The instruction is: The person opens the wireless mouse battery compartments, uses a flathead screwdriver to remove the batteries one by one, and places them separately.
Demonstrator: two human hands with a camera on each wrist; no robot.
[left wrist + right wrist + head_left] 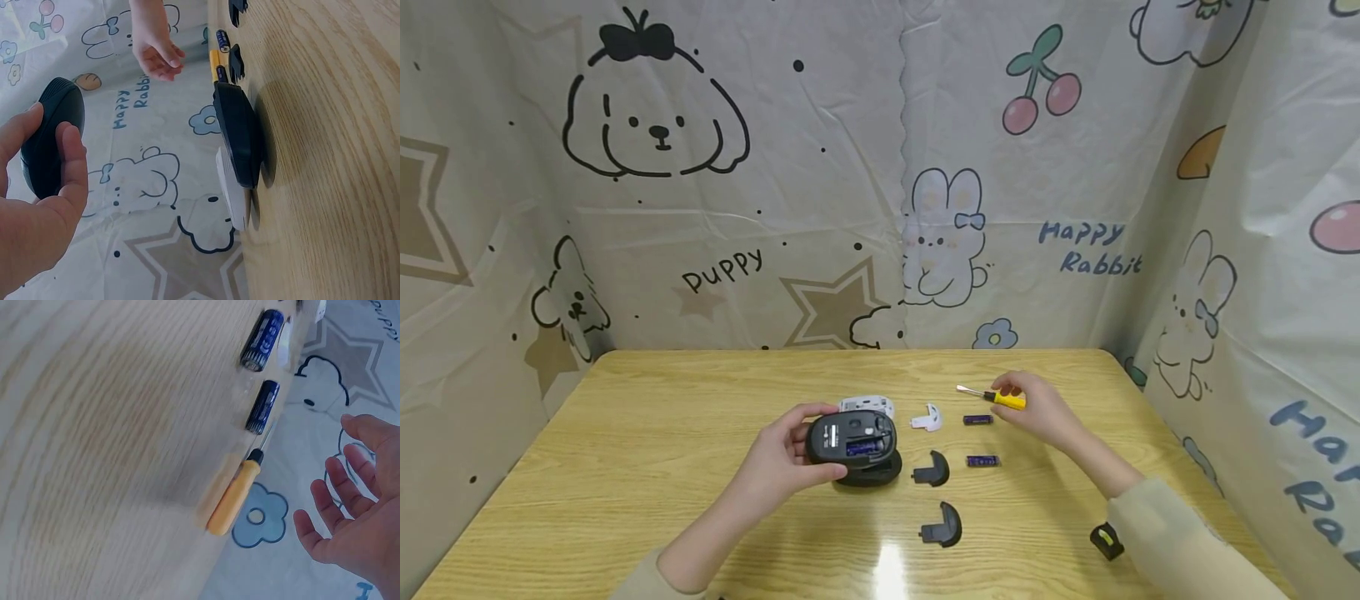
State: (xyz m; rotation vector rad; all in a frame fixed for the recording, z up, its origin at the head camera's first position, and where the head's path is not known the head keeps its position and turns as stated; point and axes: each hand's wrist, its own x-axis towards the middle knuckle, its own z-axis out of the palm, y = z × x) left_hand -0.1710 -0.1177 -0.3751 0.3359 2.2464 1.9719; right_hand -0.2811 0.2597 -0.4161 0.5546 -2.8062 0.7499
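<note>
My left hand (775, 458) grips a black computer mouse (831, 427), raised off the table with its underside facing me. A dark blue battery (866, 447) lies in its uncovered compartment. Below it a second black mouse (237, 134) rests on the table, beside a white mouse (867, 403). Above the yellow-handled screwdriver (235, 498) hovers my right hand (365, 512), its fingers loosely spread and apart from the tool in the right wrist view. Two loose batteries lie near it, a farther one (978, 420) and a nearer one (982, 461).
To the right of the mice lie a white battery cover (927, 418) and two black covers, one (932, 471) behind the other (942, 527). A small black object with a yellow-green part (1107, 541) sits near my right sleeve. Patterned cloth (842, 208) hangs behind the wooden table (647, 450).
</note>
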